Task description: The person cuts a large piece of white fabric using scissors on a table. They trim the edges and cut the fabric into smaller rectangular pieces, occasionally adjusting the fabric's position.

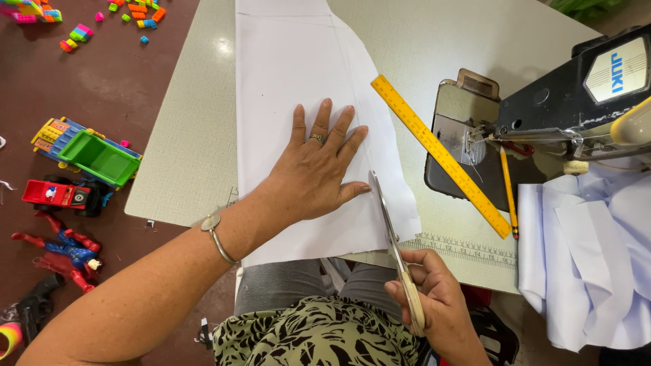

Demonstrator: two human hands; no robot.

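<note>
A pale work table (190,156) over a dark red floor, with white fabric (298,74) being cut by scissors (393,234).

The left hand (315,169) lies flat and open on the fabric, fingers spread, pressing it to the table and gripping nothing. The right hand (437,305) is closed around the scissors' handles at the table's near edge; the blades point away from the person and lie along the fabric's right side, just beside the left thumb. A yellow ruler (441,156) rests diagonally to the right of the fabric, with a pencil (508,193) near its lower end. A sewing machine (563,108) stands at the right, above a heap of white cloth (590,257). Toy trucks (81,163) and bright building blocks (135,13) lie scattered on the floor to the left.
</note>
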